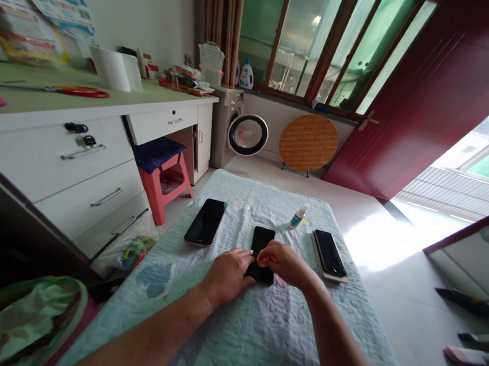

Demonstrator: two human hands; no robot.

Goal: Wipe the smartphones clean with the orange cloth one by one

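A black smartphone (264,238) lies face up on a quilted cloth in front of me. My left hand (229,273) is against its left side, fingers and thumb at the edge, holding it in place. Over the screen, my right hand (285,262) is closed in a pinch on a small orange piece (264,258), pressed to the glass. Whether that piece is cloth or sponge, I cannot tell. A larger black phone (206,222) lies to the left. On the right another phone (331,253) rests on a pale flat box. A small spray bottle (298,216) stands beyond my right hand.
The light blue quilted cloth (223,339) covers the table. At left are a white desk (56,151), a red stool (165,188) and a waste bin (77,311). A washing machine (223,130) with its door open and a round wooden tabletop (309,143) stand behind.
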